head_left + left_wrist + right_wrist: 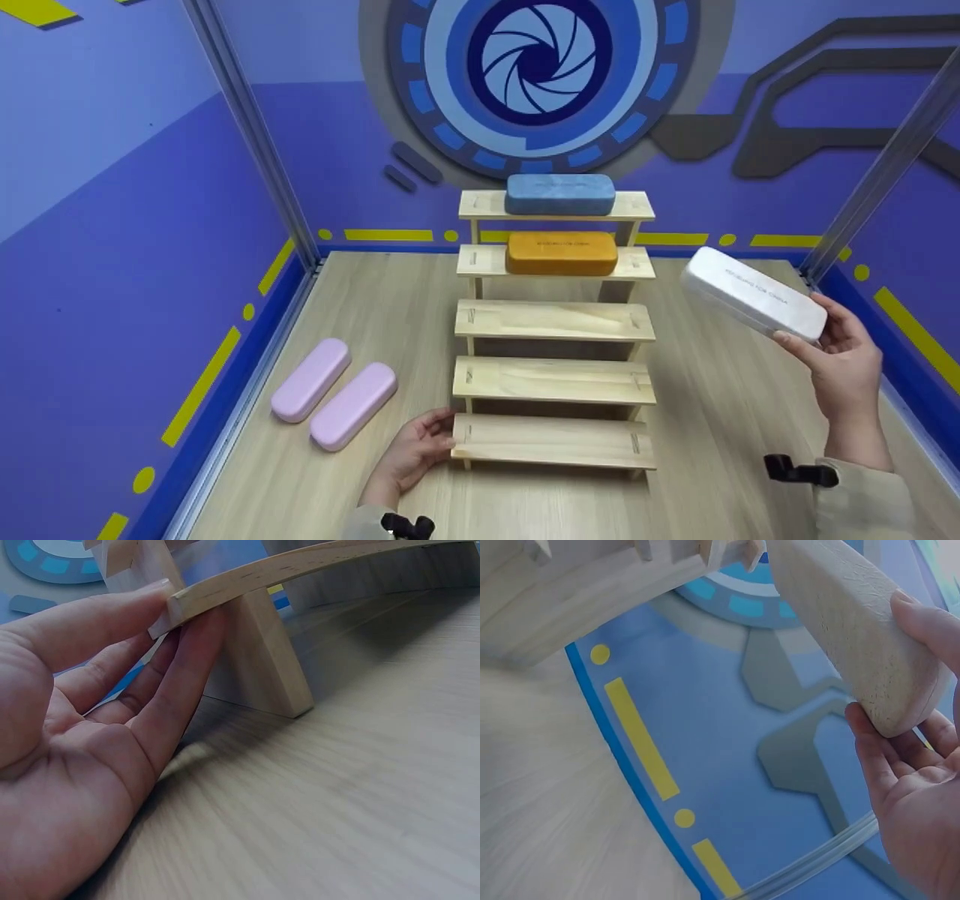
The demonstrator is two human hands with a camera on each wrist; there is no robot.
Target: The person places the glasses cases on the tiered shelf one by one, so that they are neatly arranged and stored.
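My right hand [847, 364] grips one end of a white glasses case [756, 292], held tilted in the air to the right of a wooden stepped rack [555, 442]. In the right wrist view, the thumb lies on one side of the case and fingers on the other. My left hand [411, 454] pinches the left end of the rack's lowest step, thumb above and fingers beneath, as the left wrist view shows. A blue glasses case [560, 195] lies on the top step, and an orange glasses case [562, 253] on the step below it.
Two pink glasses cases [352, 407] lie side by side on the wood-grain table [705, 480], left of the rack. Blue-purple panels [322, 150] with metal corner posts [259, 142] enclose the back and sides. The lower steps carry no cases.
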